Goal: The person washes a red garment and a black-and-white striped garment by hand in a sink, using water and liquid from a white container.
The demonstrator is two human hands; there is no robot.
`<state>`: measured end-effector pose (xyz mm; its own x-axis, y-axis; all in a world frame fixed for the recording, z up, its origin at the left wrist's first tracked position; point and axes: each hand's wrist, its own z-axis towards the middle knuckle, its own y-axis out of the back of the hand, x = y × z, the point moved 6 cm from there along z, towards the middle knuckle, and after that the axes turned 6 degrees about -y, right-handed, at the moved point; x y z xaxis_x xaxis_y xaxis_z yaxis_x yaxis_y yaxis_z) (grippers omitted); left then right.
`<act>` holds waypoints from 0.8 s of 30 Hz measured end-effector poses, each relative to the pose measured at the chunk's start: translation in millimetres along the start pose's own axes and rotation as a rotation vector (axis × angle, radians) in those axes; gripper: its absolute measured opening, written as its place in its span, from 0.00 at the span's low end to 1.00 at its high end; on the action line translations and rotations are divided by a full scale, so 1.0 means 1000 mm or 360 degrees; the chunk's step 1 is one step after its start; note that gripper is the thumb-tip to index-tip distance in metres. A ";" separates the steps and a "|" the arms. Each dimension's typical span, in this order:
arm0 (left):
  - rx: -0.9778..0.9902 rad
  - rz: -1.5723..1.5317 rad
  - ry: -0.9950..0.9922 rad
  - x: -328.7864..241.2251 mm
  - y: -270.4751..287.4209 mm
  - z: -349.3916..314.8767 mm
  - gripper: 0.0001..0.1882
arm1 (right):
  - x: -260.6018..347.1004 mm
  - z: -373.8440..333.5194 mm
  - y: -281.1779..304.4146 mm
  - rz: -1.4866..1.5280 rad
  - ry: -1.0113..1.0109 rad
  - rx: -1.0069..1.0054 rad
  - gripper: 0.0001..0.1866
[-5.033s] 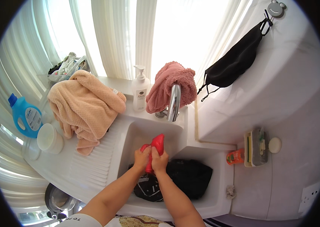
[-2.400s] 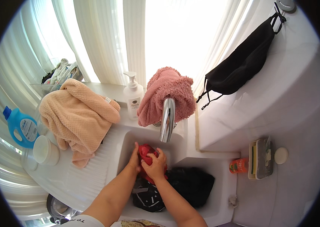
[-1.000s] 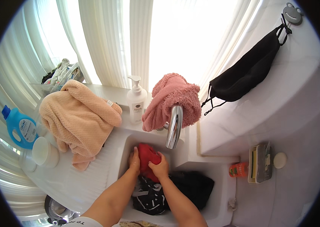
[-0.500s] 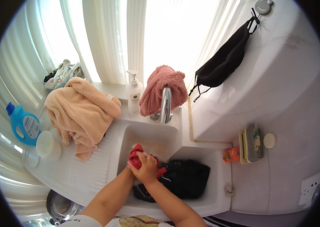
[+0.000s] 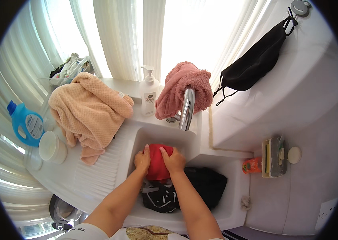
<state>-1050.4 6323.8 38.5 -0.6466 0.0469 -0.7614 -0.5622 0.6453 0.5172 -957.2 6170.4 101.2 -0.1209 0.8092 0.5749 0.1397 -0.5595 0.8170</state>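
A red cloth [image 5: 158, 166] is spread between my two hands over the far-left part of the white sink [image 5: 239, 224]. My left hand [image 5: 142, 161] grips its left edge, thumb on top. On the opposite edge my right hand [image 5: 173, 161] holds it the same way, its outer side slightly blurred. Below the red cloth lies a black cloth with white marks [image 5: 159, 198], partly behind my right forearm. A plain black cloth [image 5: 208, 185] fills the sink's right side. The chrome faucet [image 5: 187, 110] stands just beyond my hands, a pink fluffy towel [image 5: 177, 86] draped over its base.
Left of the sink, a peach towel [image 5: 93, 110] lies on the ribbed washboard [image 5: 101, 174]. A blue detergent bottle [image 5: 29, 126], white tub [image 5: 53, 148] and white pump bottle [image 5: 149, 94] stand around it. On the right are an orange bottle [image 5: 252, 165], wall caddy [image 5: 275, 157] and hanging black mask [image 5: 257, 60].
The red cloth was bunched up in both hands; now it is stretched out between them, my hands farther apart. The view has shifted slightly, and more of the white-marked black cloth shows.
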 end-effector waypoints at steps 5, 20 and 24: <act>-0.0081 0.0543 -0.0761 -0.006 -0.032 -0.018 0.36 | -0.025 0.008 -0.016 -0.0294 -0.0038 0.0045 0.30; -0.0131 0.0398 -0.0882 -0.013 -0.043 -0.001 0.28 | -0.049 0.021 -0.041 0.0389 -0.0228 0.0314 0.32; 0.0850 -0.1190 0.0070 -0.043 -0.037 -0.050 0.24 | 0.004 -0.012 0.008 0.0669 0.0225 0.0279 0.39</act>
<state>-1028.3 6259.9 71.7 -0.2360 -0.5465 -0.8035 -0.5360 0.7629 -0.3615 -968.9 6167.5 110.5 -0.1492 0.4801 0.8645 0.3675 -0.7847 0.4992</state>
